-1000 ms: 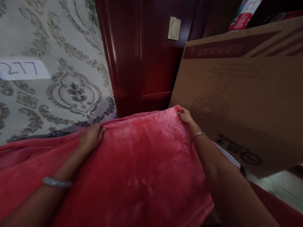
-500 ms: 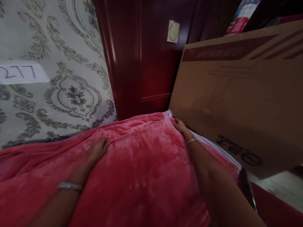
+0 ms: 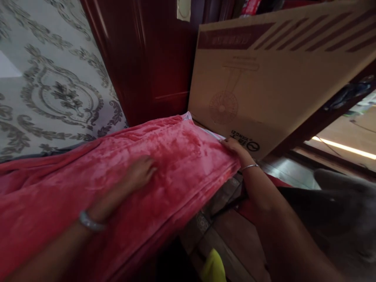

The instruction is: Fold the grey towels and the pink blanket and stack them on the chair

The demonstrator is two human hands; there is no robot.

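A pinkish-red plush blanket [image 3: 179,156] lies spread in front of me, with a whitish lining showing at its far corner. My right hand [image 3: 233,147] is closed on the blanket's right edge, near the cardboard box; a thin silver bangle circles that wrist. Over the middle of the blanket is my left hand [image 3: 141,170], its fingers curled but smeared by motion. Whether it pinches any cloth I cannot tell. A wide pale bracelet [image 3: 90,222] sits on the left wrist.
A large cardboard box [image 3: 264,90] with a fan drawing leans at the back right. Behind the blanket stand a dark red wood panel [image 3: 141,51] with a cream switch plate [image 3: 184,9] and a patterned wall [image 3: 61,90]. Something yellow [image 3: 214,266] shows below.
My right hand has moved right and toward me along the blanket's edge. My left hand has left the fold and shifted right. The view has turned right, showing floor below the blanket's side.
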